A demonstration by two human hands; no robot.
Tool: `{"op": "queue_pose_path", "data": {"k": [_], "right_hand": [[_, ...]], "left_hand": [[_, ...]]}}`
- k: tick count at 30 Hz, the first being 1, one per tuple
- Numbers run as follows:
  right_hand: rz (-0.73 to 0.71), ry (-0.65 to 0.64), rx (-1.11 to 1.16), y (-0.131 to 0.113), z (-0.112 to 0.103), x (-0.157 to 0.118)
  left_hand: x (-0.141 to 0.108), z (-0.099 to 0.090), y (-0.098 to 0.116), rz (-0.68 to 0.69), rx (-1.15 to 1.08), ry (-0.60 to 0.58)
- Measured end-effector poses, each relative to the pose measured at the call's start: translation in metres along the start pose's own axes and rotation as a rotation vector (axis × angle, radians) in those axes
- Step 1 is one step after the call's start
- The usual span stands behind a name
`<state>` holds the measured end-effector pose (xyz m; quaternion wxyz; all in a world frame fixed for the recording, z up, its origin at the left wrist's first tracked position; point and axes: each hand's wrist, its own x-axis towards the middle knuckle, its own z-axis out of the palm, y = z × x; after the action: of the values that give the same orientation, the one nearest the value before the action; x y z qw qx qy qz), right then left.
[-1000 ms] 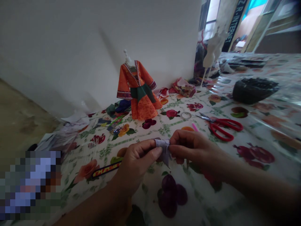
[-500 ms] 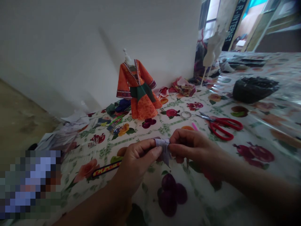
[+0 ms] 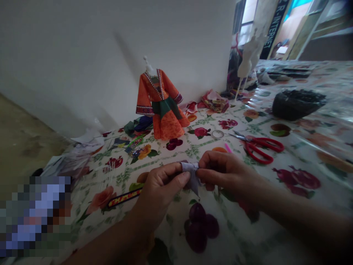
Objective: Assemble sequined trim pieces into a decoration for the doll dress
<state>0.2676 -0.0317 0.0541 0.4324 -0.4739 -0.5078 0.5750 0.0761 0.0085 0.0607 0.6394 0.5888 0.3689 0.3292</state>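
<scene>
Between my two hands, above the flowered tablecloth [image 3: 176, 235], is a small piece of grey-lilac cloth [image 3: 194, 181]. My left hand [image 3: 165, 186] pinches its left side between thumb and fingers. My right hand [image 3: 220, 170] grips the cloth's upper right edge with its fingertips; anything smaller between those fingertips is too small to make out. A pointed corner of the cloth hangs down below the fingers. Beyond the hands stands a miniature orange and green dress [image 3: 162, 106] on a small white dress form [image 3: 148, 65].
Red-handled scissors [image 3: 257, 145] lie to the right, near a clear ring [image 3: 218, 134] and a black bundle [image 3: 298, 105]. A patterned strip [image 3: 125, 198] lies left of my left hand. Fabric scraps [image 3: 215, 102] and a bare white form [image 3: 245, 68] are farther back.
</scene>
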Motion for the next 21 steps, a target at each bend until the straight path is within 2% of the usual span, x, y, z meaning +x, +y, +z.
{"op": "queue_pose_path", "data": {"k": [13, 21], "right_hand": [[-0.011, 0.018, -0.075, 0.0033, 0.0022, 0.0022], [-0.005, 0.014, -0.071, 0.0, 0.0032, 0.002]], "left_hand": [[0.0004, 0.0032, -0.0017, -0.043, -0.071, 0.002], [0.0016, 0.0002, -0.004, 0.005, -0.044, -0.016]]}}
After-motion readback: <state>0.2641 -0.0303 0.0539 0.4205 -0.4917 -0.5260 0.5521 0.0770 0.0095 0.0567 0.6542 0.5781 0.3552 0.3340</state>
